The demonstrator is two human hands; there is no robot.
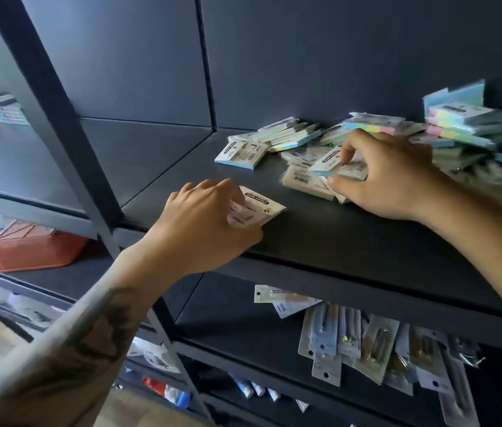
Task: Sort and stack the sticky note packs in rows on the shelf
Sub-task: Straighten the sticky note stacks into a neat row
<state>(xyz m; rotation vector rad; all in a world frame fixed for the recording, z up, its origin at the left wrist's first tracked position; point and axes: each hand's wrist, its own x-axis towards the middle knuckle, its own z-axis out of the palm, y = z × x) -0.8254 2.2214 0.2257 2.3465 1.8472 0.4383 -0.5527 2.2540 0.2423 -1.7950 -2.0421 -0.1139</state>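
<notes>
Landmark: the dark shelf board point(320, 241) at chest height – every place below is given from it.

Left hand point(203, 223): over the board's front edge, toward its left end. Fingers are curled onto a white-faced sticky note pack point(259, 209), thumb at the near side – it grips the pack, which lies flat on the board or just above it; contact with the surface cannot be told. The printed header of the pack points away to the right.

Right hand point(379, 177): further back and to the right on the board, at the near edge of the heap. Thumb below and fingers above pinch a blue-edged pack point(333, 166), its left end tilted up off the packs beneath.

Loose heap of packs point(474, 140): piled along the back-right part of the board against the dark rear panel point(336, 57), pastel edges showing – blue, yellow, pink, green. No rows are visible in it.

Separate pack point(240, 154): flat on the board left of the heap, label side up, apart from both hands.

Small cluster point(286, 132): a few packs leaning on one another just behind that separate pack.

Shelf below the board: blister-carded items point(366, 343) lying overlapped; what they hold is too blurred to name.

Left of the board, past the upright post point(68, 124): an orange plastic box point(34, 248) on a lower shelf.

Left forearm point(89, 334): bare, with a dark tattoo.
</notes>
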